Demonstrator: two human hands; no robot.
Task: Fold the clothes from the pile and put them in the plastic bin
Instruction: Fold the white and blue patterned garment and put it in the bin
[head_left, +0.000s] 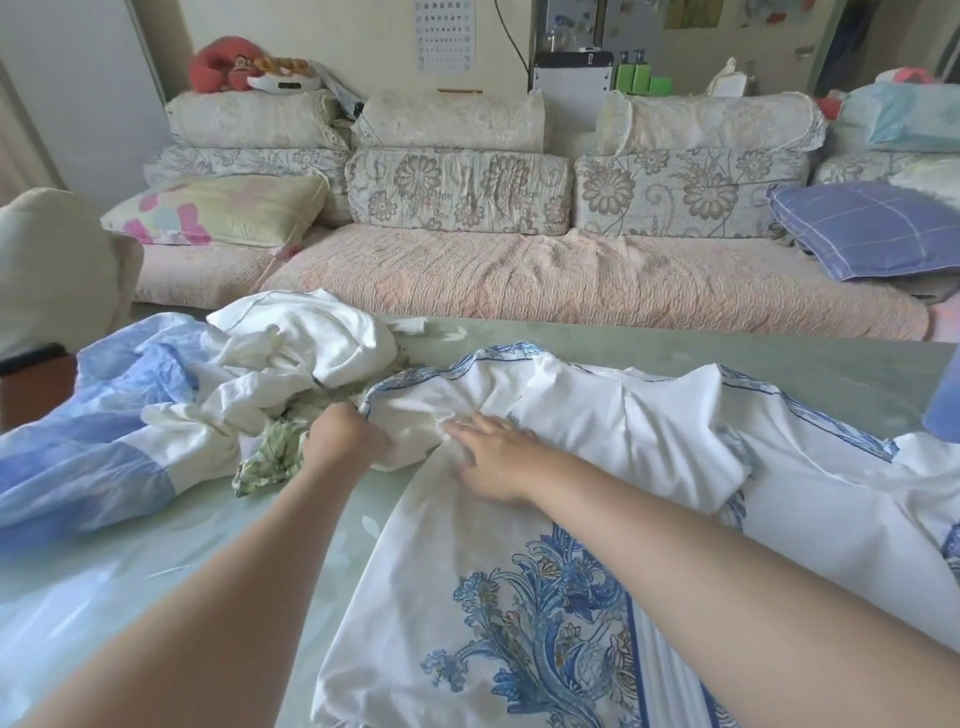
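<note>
A white garment with blue floral print (597, 426) lies spread across the pale green table (675, 343) in front of me. My left hand (343, 434) is closed on a bunched edge of this white garment near its left end. My right hand (493, 457) lies flat on the same cloth, fingers apart, just right of the left hand. The pile of clothes (291, 358) sits at the left: a white piece on top, a blue and white piece (104, 431) and a green patterned piece (275, 452). A blue object (943, 410), cut off by the frame, shows at the right edge.
A long sofa (519, 280) with floral cushions runs behind the table. A purple checked pillow (862, 228) lies on its right, a pastel pillow (218, 208) on its left. A beige chair back (57, 270) stands at the far left.
</note>
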